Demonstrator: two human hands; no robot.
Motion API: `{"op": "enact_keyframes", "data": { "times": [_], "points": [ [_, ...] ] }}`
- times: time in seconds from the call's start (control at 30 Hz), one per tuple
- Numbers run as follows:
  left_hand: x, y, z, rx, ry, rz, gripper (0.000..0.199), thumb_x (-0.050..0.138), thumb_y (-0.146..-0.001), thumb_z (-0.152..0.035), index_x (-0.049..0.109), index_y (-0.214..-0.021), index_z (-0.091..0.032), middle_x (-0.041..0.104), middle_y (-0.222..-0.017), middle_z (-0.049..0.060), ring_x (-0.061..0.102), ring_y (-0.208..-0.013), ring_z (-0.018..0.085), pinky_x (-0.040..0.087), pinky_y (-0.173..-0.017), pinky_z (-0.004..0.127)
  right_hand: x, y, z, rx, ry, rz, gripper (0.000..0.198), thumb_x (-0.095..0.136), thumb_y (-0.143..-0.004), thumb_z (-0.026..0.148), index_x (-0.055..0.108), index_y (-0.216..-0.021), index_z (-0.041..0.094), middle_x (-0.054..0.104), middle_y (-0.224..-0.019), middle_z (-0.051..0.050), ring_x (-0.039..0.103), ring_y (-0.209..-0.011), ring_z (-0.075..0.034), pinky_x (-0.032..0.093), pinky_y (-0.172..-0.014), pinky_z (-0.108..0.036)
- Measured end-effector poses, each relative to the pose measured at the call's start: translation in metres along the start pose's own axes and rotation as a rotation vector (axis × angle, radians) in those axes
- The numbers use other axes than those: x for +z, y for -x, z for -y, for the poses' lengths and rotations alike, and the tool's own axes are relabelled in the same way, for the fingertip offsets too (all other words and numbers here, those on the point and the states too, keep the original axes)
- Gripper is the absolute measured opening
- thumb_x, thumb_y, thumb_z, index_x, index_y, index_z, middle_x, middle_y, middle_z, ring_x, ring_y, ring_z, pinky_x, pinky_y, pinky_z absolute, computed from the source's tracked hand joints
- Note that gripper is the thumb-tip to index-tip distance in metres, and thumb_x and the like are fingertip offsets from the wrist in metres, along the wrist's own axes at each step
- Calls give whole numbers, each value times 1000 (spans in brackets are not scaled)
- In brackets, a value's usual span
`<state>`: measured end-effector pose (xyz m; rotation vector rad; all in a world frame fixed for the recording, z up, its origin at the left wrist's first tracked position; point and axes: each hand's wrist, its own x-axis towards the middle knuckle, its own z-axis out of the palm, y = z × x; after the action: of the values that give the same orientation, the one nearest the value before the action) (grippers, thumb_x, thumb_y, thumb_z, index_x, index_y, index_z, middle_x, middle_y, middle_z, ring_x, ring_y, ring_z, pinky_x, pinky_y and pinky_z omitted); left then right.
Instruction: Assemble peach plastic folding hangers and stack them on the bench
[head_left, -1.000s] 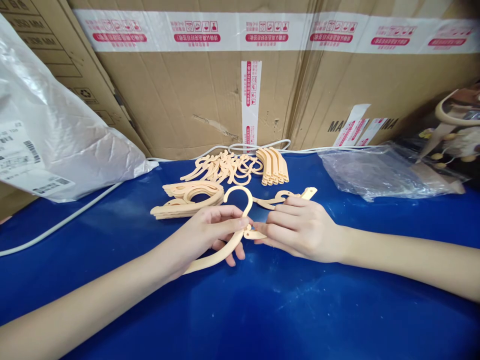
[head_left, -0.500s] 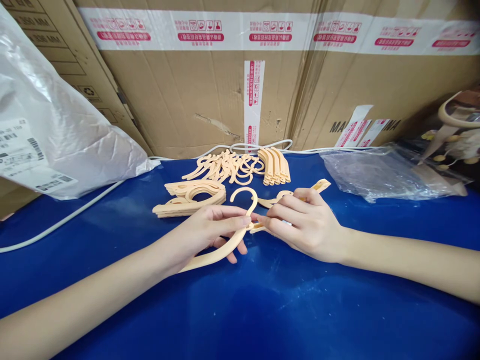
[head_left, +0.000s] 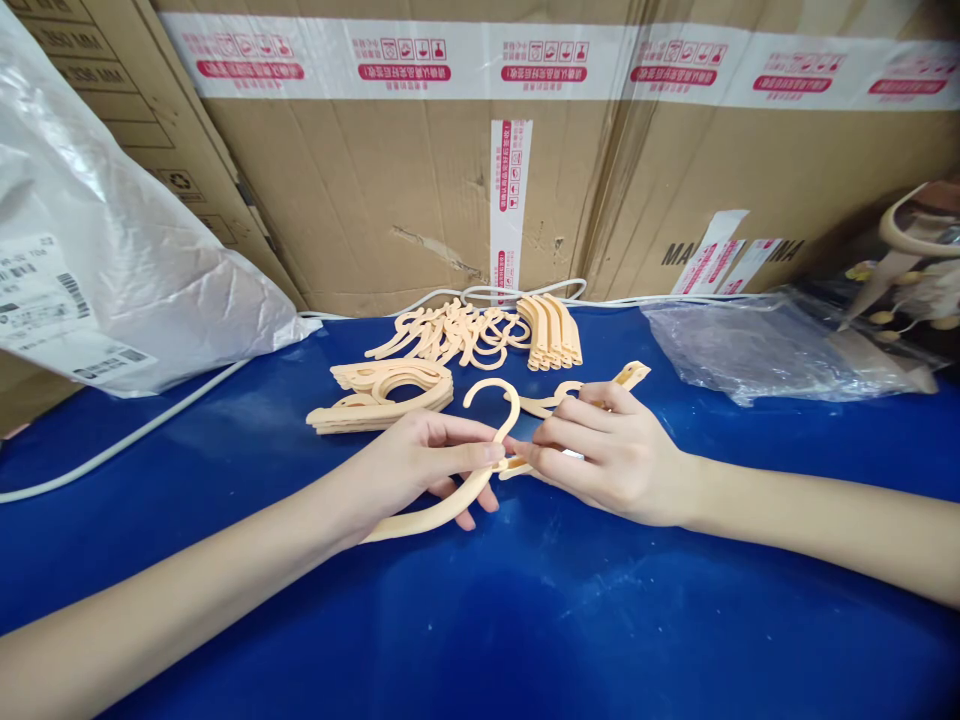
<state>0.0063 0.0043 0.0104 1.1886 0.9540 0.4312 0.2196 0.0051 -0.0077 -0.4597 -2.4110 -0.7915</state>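
Observation:
Thumb and fingers of my left hand [head_left: 439, 455] are closed round the middle of a cream plastic clothes hanger [head_left: 435, 515]. Its hook curls up above the thumb, and one curved arm runs down to the left under my palm. My right hand [head_left: 611, 450] is closed over a hanger arm [head_left: 515, 467] that meets the hanger's centre beside my left fingertips. Most of that arm is hidden under the fingers. Just behind the right hand, another cream hanger piece [head_left: 634, 375] pokes out on the table.
Behind my hands lie stacked folded hangers [head_left: 382, 397], a heap of loose hooks [head_left: 457, 330] and a row of hanger arms [head_left: 551, 332]. A clear plastic bag [head_left: 765, 345] is at right, a white mailer bag [head_left: 127, 250] at left. Cardboard boxes [head_left: 390, 180] wall the back; a cable [head_left: 135, 440] crosses left.
The right hand has turned and shifted very slightly, still on the hanger arm. The left hand and the hanger's hook have barely moved.

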Motion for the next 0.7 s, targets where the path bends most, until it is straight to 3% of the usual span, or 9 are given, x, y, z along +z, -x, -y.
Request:
{"op": "enact_keyframes", "data": {
  "times": [0.7],
  "points": [
    [-2,0,-2,0,-22,-9,21,66,-80,-30,70,-92,-14,68,-62,3,62,-53,11,53,-52,19,-5,-3,-2,-9,-52,25,23,50,-93,23,65,-77,18,57,-58,3,48,-59,-10,31,-58,-27]
  ]
}}
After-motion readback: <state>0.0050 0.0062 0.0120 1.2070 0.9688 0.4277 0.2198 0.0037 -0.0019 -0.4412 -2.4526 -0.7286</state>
